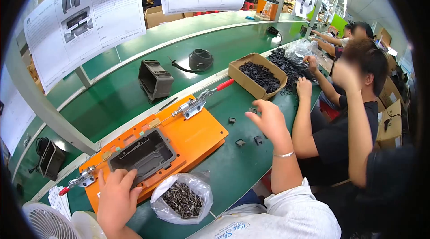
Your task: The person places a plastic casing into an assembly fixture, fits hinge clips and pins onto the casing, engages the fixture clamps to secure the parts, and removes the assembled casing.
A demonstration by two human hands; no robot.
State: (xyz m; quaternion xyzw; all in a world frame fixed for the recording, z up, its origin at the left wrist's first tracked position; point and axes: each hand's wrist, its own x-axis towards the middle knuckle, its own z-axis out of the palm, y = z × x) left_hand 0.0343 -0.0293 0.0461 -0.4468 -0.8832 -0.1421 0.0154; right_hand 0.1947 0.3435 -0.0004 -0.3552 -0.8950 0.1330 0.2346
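Note:
A dark grey plastic housing [156,151], open side up, sits in an orange fixture [201,129] with a toggle clamp at each end. My left hand [117,196] is at the housing's near left corner, fingers apart and apparently resting on its edge; the fingertips are partly hidden. My right hand [271,124] hovers over the bench to the right of the fixture, its fingers spread and nothing visible in them. Around it on the green surface lie several small black clips [258,140]. A clear bag of metal pins or screws [182,198] stands by the fixture's front edge.
A cardboard box of small black parts [257,77] stands beyond the fixture, beside a loose pile [286,66]. Another housing [155,80] and a coiled black strap [200,60] lie behind. Co-workers sit along the right. A fan [49,221] is at lower left; paper sheets hang above.

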